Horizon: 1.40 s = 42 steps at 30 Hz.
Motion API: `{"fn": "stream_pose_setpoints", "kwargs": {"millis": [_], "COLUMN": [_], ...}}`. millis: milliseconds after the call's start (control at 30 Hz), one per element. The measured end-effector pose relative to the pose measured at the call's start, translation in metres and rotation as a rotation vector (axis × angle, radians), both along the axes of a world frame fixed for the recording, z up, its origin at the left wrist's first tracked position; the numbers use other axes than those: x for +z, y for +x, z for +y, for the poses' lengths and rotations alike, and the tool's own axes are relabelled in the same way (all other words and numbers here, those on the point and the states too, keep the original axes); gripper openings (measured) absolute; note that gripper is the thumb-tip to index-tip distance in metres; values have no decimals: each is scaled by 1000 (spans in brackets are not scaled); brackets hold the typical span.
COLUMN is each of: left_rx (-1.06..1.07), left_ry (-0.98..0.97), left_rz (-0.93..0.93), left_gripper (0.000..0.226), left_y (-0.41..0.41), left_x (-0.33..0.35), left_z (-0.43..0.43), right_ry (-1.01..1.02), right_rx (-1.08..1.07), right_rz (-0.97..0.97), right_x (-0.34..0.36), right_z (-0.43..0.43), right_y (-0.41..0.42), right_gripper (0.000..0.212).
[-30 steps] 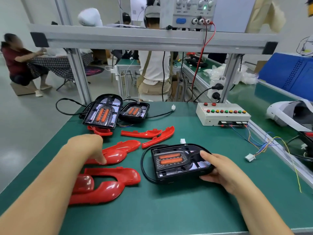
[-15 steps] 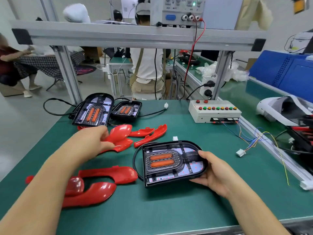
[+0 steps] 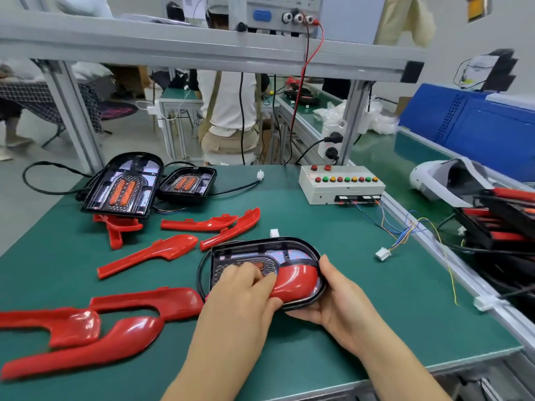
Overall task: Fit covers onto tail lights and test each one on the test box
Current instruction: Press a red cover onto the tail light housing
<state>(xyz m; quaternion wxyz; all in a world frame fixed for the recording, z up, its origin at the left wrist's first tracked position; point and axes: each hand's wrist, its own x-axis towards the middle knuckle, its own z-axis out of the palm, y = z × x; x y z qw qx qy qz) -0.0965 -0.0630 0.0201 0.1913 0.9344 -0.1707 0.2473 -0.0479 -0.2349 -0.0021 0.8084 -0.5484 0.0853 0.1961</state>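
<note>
Head view: tail light [image 3: 292, 250] on the green bench [image 3: 376, 314], nearer than the test box [image 3: 327, 189], bit left of it
Left hand [image 3: 243, 293]: clamped on red cover [image 3: 298, 280], holding it down in the tail light
Right hand [image 3: 338, 296]: wrapped round tail light's rounded end, thumb on rim
Spare covers [image 3: 150, 256]: scattered well left of test box

Test box [image 3: 341, 185] behind tail light [image 3: 260, 250], spare covers [image 3: 147, 256] left.

Glossy red plastic covers [image 3: 150, 253] lie on the matt green surface [image 3: 333, 227]; the tail light [image 3: 260, 247] housing is black plastic.
</note>
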Motion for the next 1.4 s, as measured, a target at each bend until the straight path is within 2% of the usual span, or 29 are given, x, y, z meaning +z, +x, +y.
{"fn": "stream_pose_setpoints", "kwargs": {"millis": [133,233,333,467,667,900,1067,1333,1400], "left_rx": [11,8,6,27,57,99,127,107,127], "left_ry": [10,25,42,33,-8,-19,-73,-133,-137], "left_rz": [-30,-68,-80,-93,-172,-314,-298,-229,-215], "left_gripper": [39,30,30,31,32,32,36,27,31], "left_y": [-4,-4,-4,-6,-8,-7,-4,-8,-10], "left_x": [-6,-8,-12,-17,-25,-38,-40,-36,-37], "left_z": [-5,-5,-5,-4,-4,-7,-5,-6,-7], "right_ry": [-14,-25,-36,-22,-17,18,9,-18,-23], "right_rx": [26,32,46,55,65,98,105,100,85], "right_rz": [-43,-65,-105,-153,-207,-178,-182,-208,-211], "right_x": [-1,-2,-1,1,0,-2,-2,-1,-2], "right_z": [0,0,0,1,0,-5,-5,-3,-3], "right_y": [-2,-4,-5,-6,-7,-7,-6,-8,-8], "right_gripper": [51,49,43,50,44,44,47,47,48]}}
